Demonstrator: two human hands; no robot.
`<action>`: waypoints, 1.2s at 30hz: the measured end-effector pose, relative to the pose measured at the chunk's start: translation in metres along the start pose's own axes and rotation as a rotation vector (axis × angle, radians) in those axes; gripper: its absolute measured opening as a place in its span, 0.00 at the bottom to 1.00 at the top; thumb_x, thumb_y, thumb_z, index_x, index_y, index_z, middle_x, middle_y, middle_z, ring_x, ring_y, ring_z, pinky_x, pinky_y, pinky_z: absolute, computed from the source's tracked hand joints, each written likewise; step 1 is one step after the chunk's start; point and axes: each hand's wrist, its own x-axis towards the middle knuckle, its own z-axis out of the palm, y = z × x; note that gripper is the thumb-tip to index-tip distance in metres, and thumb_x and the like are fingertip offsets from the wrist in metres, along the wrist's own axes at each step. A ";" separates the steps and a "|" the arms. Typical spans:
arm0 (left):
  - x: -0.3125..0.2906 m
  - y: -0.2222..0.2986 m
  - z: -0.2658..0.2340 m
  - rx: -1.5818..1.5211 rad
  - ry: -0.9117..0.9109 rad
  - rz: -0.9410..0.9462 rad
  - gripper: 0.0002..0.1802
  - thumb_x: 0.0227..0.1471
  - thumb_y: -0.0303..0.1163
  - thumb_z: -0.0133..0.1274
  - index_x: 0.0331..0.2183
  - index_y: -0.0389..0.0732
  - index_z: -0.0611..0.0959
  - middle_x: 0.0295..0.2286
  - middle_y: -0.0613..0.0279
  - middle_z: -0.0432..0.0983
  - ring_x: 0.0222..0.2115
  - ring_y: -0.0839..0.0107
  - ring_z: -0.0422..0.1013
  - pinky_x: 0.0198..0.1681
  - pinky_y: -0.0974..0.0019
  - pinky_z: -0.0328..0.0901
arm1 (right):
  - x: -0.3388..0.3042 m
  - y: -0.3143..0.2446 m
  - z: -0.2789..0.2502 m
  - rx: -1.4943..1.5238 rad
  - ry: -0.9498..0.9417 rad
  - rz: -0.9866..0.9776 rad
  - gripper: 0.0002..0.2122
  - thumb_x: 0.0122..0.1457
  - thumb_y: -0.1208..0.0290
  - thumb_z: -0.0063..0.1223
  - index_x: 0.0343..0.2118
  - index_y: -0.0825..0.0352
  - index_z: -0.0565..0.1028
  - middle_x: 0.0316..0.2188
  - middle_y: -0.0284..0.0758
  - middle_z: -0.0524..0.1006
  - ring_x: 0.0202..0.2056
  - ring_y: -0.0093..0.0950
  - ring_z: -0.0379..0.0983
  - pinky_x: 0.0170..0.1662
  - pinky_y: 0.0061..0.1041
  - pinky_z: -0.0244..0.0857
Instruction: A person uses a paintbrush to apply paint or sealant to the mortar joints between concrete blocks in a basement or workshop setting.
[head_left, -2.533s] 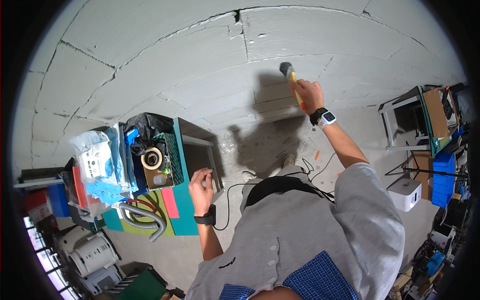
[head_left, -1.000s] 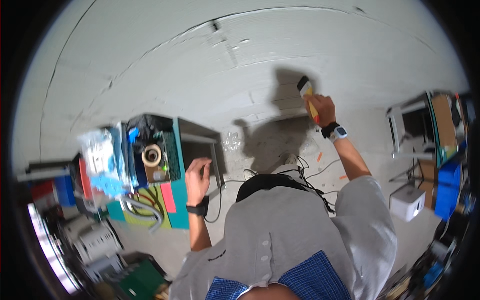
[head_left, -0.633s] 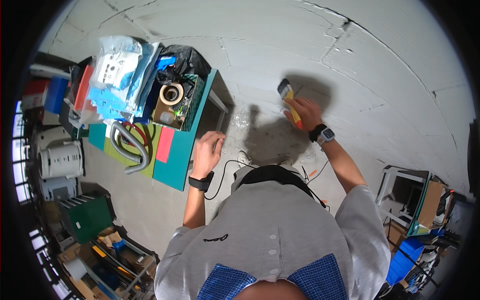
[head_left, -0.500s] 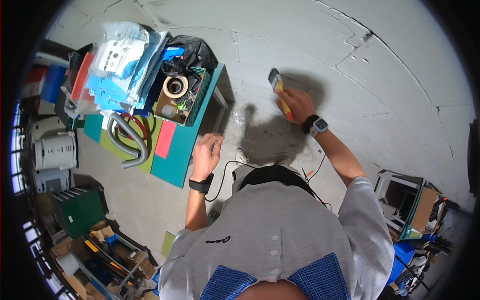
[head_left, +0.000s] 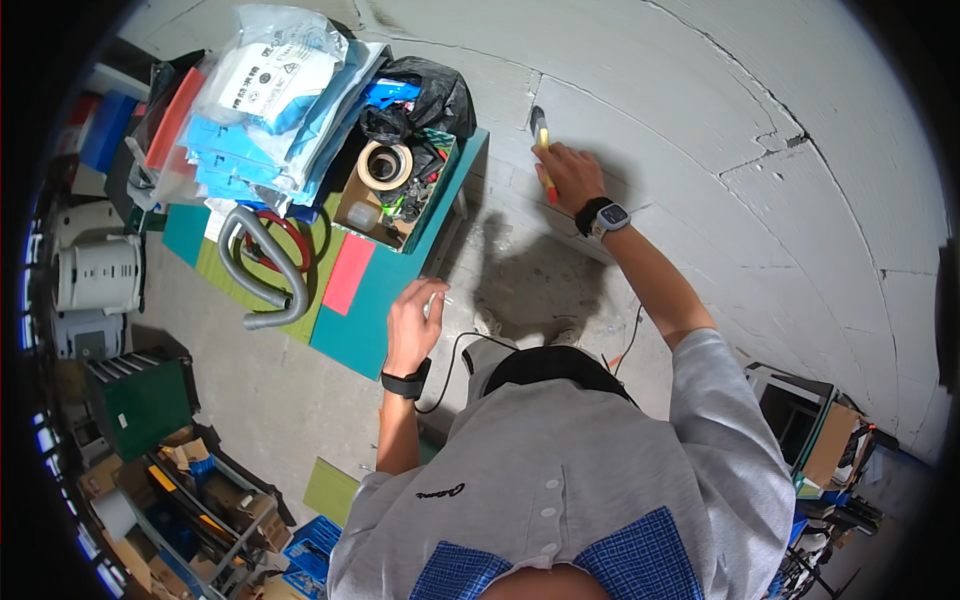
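Observation:
My right hand (head_left: 572,178) is wrapped round the yellow, red-ended handle of a paintbrush (head_left: 543,130). The brush's dark bristles point away from me, at the pale block wall (head_left: 680,150); whether they touch it I cannot tell. Low beside the near edge of the teal-topped table (head_left: 345,345) is my left hand (head_left: 412,318), fingers curled. Something small and whitish shows by its thumb, too small to name.
The table carries stacked blue plastic packages (head_left: 250,160), an open box (head_left: 400,235) with a tape roll (head_left: 384,166), and a grey hose (head_left: 270,318). A black cable (head_left: 455,350) runs by my legs. Shelving (head_left: 800,400) stands at the right; a green case (head_left: 140,405) sits left.
My right hand and the paintbrush have moved slightly left and farther up along the wall. The view has shifted, so the table appears farther right. The left hand stays curled.

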 end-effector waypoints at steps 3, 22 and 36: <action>0.004 -0.003 -0.003 -0.003 -0.023 -0.003 0.07 0.57 0.24 0.56 0.37 0.38 0.86 0.40 0.54 0.82 0.42 0.50 0.78 0.43 0.56 0.71 | -0.011 0.007 -0.001 -0.081 0.019 0.032 0.14 0.64 0.68 0.54 0.52 0.56 0.74 0.43 0.33 0.78 0.44 0.32 0.79 0.45 0.35 0.68; -0.006 0.006 -0.008 0.011 -0.040 -0.005 0.06 0.56 0.22 0.56 0.36 0.37 0.86 0.39 0.55 0.83 0.40 0.51 0.78 0.43 0.57 0.72 | -0.016 0.009 0.008 -0.078 0.104 0.072 0.18 0.60 0.74 0.55 0.54 0.53 0.73 0.41 0.31 0.76 0.43 0.30 0.78 0.41 0.33 0.69; -0.002 0.033 0.023 0.019 -0.159 0.051 0.06 0.57 0.22 0.56 0.37 0.36 0.85 0.38 0.51 0.82 0.38 0.49 0.78 0.42 0.57 0.72 | -0.141 0.059 -0.044 -0.063 0.150 0.205 0.20 0.58 0.73 0.57 0.55 0.53 0.75 0.47 0.32 0.77 0.45 0.31 0.78 0.42 0.34 0.68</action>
